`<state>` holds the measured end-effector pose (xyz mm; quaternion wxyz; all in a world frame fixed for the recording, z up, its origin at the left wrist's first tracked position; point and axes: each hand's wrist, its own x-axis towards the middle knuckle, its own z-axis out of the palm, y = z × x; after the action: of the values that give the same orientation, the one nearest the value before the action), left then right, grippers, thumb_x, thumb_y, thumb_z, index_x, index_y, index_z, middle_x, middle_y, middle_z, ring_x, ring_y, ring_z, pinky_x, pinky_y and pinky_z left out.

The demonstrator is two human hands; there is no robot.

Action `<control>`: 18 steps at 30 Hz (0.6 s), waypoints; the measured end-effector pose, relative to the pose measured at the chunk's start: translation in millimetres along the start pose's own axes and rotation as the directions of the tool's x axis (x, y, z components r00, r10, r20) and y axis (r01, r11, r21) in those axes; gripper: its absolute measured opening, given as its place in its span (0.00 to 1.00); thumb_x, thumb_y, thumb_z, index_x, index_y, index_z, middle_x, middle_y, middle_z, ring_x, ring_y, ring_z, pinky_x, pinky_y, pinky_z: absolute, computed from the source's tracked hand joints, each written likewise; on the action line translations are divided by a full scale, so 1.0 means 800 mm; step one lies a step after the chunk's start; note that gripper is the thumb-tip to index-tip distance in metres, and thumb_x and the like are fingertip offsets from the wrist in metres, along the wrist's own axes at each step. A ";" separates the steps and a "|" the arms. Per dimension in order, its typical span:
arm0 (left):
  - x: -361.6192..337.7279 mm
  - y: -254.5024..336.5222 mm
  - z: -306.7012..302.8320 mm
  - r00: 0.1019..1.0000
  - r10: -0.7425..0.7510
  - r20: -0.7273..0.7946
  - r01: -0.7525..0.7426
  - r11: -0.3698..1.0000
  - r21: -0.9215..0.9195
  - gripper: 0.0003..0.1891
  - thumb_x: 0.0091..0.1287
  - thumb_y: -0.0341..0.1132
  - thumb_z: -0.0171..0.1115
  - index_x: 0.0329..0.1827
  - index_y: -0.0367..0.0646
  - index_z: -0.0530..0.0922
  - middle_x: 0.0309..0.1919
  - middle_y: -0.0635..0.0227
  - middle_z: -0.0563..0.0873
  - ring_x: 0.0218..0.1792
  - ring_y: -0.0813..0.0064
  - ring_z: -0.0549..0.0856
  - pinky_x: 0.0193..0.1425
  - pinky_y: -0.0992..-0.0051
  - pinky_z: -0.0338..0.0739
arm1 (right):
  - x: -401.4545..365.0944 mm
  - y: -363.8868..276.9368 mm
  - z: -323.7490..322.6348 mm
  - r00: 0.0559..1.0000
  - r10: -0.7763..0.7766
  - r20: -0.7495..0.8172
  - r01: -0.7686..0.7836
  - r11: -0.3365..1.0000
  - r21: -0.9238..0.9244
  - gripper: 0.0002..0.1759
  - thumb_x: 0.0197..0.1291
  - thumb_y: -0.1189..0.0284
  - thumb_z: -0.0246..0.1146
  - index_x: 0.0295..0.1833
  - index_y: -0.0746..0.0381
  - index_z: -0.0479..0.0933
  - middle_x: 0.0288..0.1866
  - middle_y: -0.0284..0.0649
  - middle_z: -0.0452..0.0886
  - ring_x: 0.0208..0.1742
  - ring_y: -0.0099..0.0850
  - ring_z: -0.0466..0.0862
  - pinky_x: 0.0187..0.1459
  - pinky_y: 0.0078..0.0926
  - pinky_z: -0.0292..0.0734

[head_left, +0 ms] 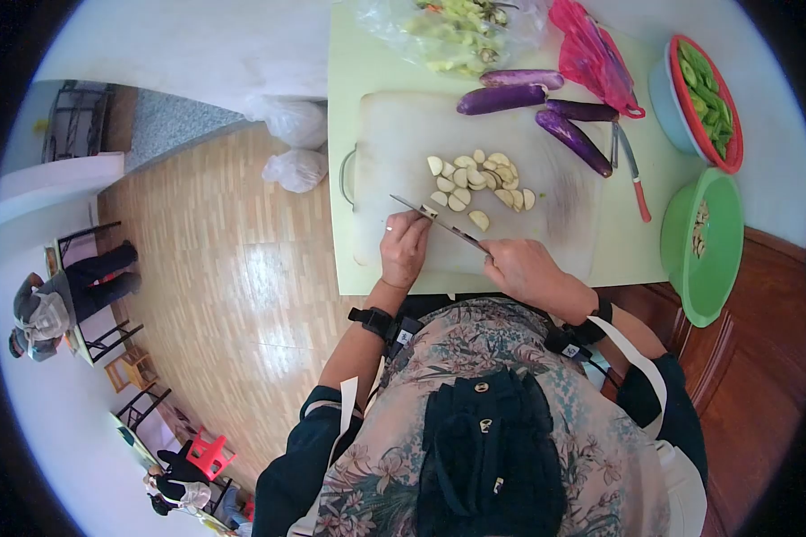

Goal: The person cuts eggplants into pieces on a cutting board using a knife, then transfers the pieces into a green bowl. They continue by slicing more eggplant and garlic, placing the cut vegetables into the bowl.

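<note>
My right hand [526, 271] is closed round the handle of a knife [439, 223] over the near part of a white cutting board [394, 134]. The blade slants up and left to my left hand [406, 246], whose bent fingers press on a small pale piece [429, 212] beside the blade. Beyond the knife, cut pale slices [476, 177] lie scattered on the board. Several whole purple eggplants [501, 98] rest at the board's far right, some over its edge.
A peeler [614, 145] and a red-handled knife [638, 174] lie right of the board. Green vegetables fill a red basket [736, 143]; a green basin [734, 233] holds pieces. Bags [587, 45] lie at the back. Two people [54, 300] are far left.
</note>
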<state>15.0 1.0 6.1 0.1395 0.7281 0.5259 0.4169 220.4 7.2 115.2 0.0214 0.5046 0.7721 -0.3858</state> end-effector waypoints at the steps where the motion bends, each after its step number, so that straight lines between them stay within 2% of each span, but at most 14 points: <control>1: 0.001 0.001 -0.002 1.000 0.006 0.003 -0.006 1.000 0.002 0.11 0.48 0.17 0.66 0.35 0.36 0.80 0.36 0.62 0.81 0.37 0.61 0.80 0.39 0.68 0.77 | -0.001 0.000 0.002 1.000 -0.001 0.002 0.001 1.000 0.000 0.14 0.56 0.72 0.55 0.44 0.68 0.77 0.29 0.55 0.80 0.33 0.51 0.81 0.38 0.46 0.76; 7: -0.004 -0.004 0.001 1.000 0.002 0.011 -0.002 1.000 0.014 0.11 0.46 0.17 0.66 0.33 0.35 0.80 0.35 0.61 0.80 0.36 0.60 0.80 0.39 0.68 0.77 | 0.006 -0.009 0.010 0.999 0.026 0.026 -0.024 0.997 -0.080 0.13 0.57 0.72 0.55 0.44 0.68 0.76 0.28 0.55 0.80 0.31 0.51 0.82 0.36 0.46 0.77; 9: -0.006 -0.006 0.002 1.000 0.019 0.001 -0.019 1.000 0.017 0.11 0.46 0.17 0.66 0.33 0.35 0.80 0.34 0.61 0.80 0.36 0.60 0.80 0.39 0.68 0.77 | 0.019 -0.011 0.018 1.000 0.021 -0.002 -0.021 0.998 -0.067 0.11 0.56 0.69 0.56 0.37 0.68 0.75 0.27 0.54 0.81 0.31 0.52 0.83 0.36 0.48 0.78; 12: -0.007 -0.006 0.001 1.000 0.014 0.014 -0.014 1.000 0.015 0.11 0.46 0.17 0.66 0.34 0.36 0.80 0.35 0.61 0.80 0.36 0.60 0.80 0.38 0.68 0.77 | 0.043 -0.012 0.026 0.997 -0.040 -0.071 0.038 0.999 -0.018 0.11 0.55 0.70 0.56 0.36 0.68 0.76 0.27 0.55 0.81 0.31 0.52 0.83 0.37 0.49 0.78; 18: -0.001 -0.002 0.001 1.000 0.019 -0.002 -0.019 1.000 -0.013 0.13 0.48 0.17 0.65 0.37 0.37 0.81 0.38 0.62 0.81 0.38 0.61 0.81 0.41 0.69 0.77 | 0.060 -0.007 0.037 0.992 -0.015 -0.122 0.015 1.000 -0.001 0.11 0.54 0.70 0.56 0.36 0.68 0.77 0.27 0.55 0.81 0.32 0.52 0.83 0.37 0.49 0.77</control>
<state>14.0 0.9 4.0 0.1396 0.7318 0.5165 0.4223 182.2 24.6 77.5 -0.0286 0.5214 0.7757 -0.3546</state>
